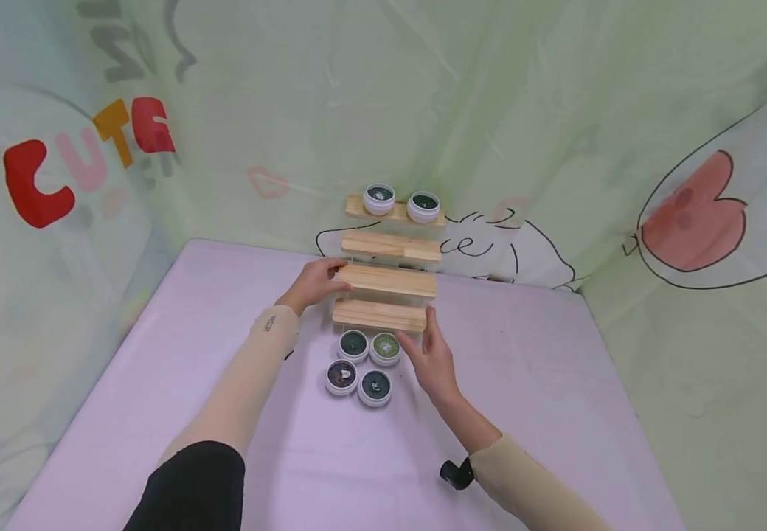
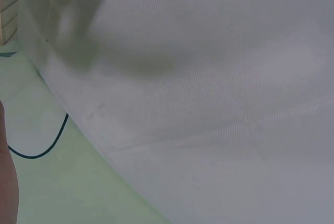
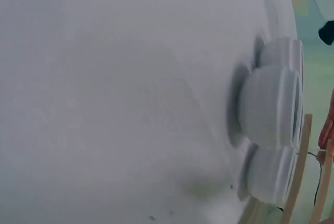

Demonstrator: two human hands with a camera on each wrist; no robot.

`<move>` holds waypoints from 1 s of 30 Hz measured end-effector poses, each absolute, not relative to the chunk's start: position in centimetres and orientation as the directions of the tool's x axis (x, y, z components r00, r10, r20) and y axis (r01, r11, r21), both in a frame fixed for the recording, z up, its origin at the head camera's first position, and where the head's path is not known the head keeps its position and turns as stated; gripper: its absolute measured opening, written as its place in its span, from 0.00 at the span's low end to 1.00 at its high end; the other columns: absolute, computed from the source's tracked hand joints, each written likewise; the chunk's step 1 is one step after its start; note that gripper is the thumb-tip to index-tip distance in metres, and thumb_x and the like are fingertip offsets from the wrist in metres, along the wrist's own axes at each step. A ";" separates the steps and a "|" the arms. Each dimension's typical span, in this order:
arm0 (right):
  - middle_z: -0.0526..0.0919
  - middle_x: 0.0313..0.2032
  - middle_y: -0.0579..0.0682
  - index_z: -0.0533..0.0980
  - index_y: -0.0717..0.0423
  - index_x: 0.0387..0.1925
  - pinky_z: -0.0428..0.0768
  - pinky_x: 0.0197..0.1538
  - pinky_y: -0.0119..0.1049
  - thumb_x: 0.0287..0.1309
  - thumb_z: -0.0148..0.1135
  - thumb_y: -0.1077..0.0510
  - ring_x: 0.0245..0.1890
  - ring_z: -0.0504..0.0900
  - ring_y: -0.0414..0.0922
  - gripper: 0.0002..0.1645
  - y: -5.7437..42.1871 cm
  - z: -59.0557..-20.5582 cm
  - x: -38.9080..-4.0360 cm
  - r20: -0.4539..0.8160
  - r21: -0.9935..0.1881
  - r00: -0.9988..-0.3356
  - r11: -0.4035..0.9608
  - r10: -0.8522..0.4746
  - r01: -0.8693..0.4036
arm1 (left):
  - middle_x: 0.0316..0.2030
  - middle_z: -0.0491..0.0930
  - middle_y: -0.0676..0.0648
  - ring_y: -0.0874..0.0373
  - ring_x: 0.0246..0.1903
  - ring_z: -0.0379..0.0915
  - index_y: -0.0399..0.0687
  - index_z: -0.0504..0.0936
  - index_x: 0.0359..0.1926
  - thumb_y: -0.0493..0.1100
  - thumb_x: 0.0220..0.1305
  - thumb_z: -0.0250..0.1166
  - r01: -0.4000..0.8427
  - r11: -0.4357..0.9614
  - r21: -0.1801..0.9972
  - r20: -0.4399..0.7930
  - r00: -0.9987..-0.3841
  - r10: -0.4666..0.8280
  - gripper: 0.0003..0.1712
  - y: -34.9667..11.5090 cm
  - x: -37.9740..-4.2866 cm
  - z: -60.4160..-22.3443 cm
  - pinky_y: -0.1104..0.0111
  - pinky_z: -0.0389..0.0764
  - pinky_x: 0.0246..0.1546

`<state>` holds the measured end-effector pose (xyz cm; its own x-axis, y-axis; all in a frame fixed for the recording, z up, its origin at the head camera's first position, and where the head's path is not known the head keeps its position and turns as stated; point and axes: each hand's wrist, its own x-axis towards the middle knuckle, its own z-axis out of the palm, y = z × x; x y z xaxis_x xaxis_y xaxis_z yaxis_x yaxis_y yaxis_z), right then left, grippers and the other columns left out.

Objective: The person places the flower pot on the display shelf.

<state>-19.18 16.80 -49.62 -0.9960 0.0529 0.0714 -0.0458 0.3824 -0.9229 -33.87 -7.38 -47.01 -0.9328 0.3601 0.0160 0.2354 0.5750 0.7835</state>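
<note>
A tiered wooden display stand (image 1: pixel 386 281) has several pale planks rising in steps toward the back wall. At the left end of its second plank from the bottom, my left hand (image 1: pixel 315 284) grips the stand, thumb in front and fingers toward the back. My right hand (image 1: pixel 433 361) is held beside the right end of the lowest plank (image 1: pixel 379 316), thumb and fingers spread apart. Several small white pots with dark contents stand on the table before the stand, among them a green-topped pot (image 1: pixel 386 347) close to my right thumb. Two more, including a white pot (image 1: pixel 379 198), sit on the top plank.
A pale lilac cloth covers the table (image 1: pixel 523 398). Printed curtains (image 1: pixel 556 133) enclose it at the back and sides. A black device (image 1: pixel 456 474) shows by the right wrist. In the right wrist view, white pots (image 3: pixel 269 106) stand close together.
</note>
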 end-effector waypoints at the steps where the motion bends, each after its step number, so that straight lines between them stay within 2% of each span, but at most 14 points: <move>1: 0.42 0.77 0.50 0.41 0.55 0.77 0.52 0.75 0.39 0.63 0.64 0.46 0.75 0.45 0.46 0.54 16.7 -49.9 -18.8 0.063 -0.926 -0.997 0.376 0.052 -0.039 | 0.64 0.70 0.36 0.45 0.64 0.67 0.33 0.69 0.66 0.44 0.59 0.71 0.234 0.574 0.785 0.015 -0.933 0.360 0.37 -7.4 -33.9 -47.1 0.64 0.71 0.65; 10: 0.44 0.76 0.54 0.44 0.59 0.77 0.55 0.73 0.40 0.58 0.70 0.46 0.74 0.48 0.51 0.59 15.7 -53.5 -15.3 -0.008 -0.936 -0.999 0.350 0.050 0.025 | 0.64 0.70 0.37 0.46 0.64 0.67 0.34 0.69 0.66 0.45 0.59 0.72 0.234 0.571 0.787 0.017 -0.933 0.359 0.38 -7.2 -34.0 -47.9 0.64 0.71 0.65; 18: 0.48 0.75 0.59 0.47 0.64 0.75 0.56 0.72 0.41 0.53 0.73 0.47 0.73 0.51 0.53 0.61 14.7 -56.0 -13.7 0.026 -0.920 -1.000 0.392 0.014 -0.019 | 0.65 0.70 0.37 0.46 0.64 0.67 0.34 0.70 0.66 0.45 0.58 0.72 0.235 0.570 0.788 0.023 -0.935 0.353 0.38 -7.4 -34.1 -47.8 0.64 0.71 0.65; 25: 0.48 0.75 0.57 0.47 0.63 0.75 0.56 0.72 0.38 0.50 0.75 0.46 0.73 0.51 0.51 0.63 13.9 -56.8 -13.0 0.007 -0.924 -1.000 0.381 0.013 -0.002 | 0.65 0.70 0.37 0.45 0.64 0.67 0.34 0.69 0.66 0.45 0.59 0.72 0.248 0.561 0.790 0.036 -0.932 0.362 0.38 -7.5 -34.2 -47.9 0.64 0.71 0.65; 30: 0.49 0.74 0.61 0.47 0.67 0.74 0.56 0.72 0.42 0.51 0.75 0.48 0.73 0.51 0.54 0.63 13.5 -56.8 -12.9 0.043 -0.922 -0.999 0.385 0.016 -0.034 | 0.65 0.70 0.36 0.45 0.63 0.68 0.34 0.69 0.66 0.45 0.59 0.72 0.252 0.562 0.788 0.038 -0.931 0.364 0.38 -7.6 -34.2 -47.8 0.63 0.71 0.64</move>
